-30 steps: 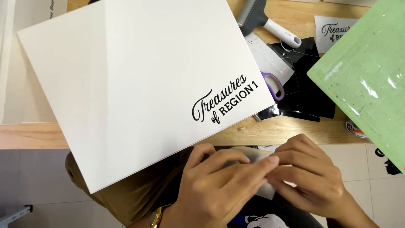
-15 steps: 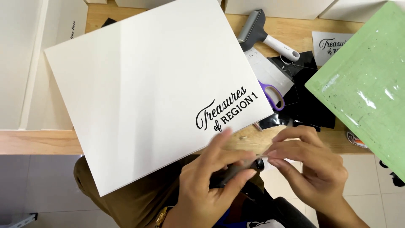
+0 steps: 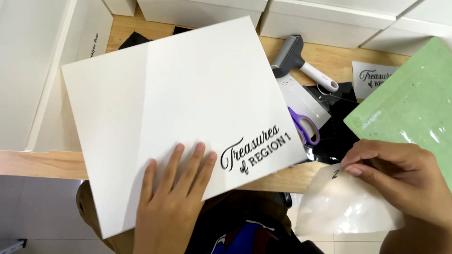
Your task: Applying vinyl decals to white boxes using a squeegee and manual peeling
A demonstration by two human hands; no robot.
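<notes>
A person's left hand (image 3: 172, 197) lies flat, fingers spread, on the lid of a large white box (image 3: 179, 113) with black lettering near its lower right corner; the box rests tilted across the near edge of a wooden table (image 3: 42, 164), its lower corner hanging over the person's lap. The right hand (image 3: 400, 178) pinches, between thumb and fingertips, a thin translucent sheet (image 3: 343, 207) held off the table's edge, just right of the box and apart from it. The box looks stiff and smooth, probably light card, likely to slide on the wood unless pressed or gripped at its edges; the sheet looks flimsy, glossy and prone to curl or cling, best held by a corner as here. Behind the box lie purple-handled scissors (image 3: 306, 129), a grey roller with a white handle (image 3: 301, 63), black scraps (image 3: 336, 136) and a green mat (image 3: 414, 108); more white boxes (image 3: 325, 21) line the table's far side.
</notes>
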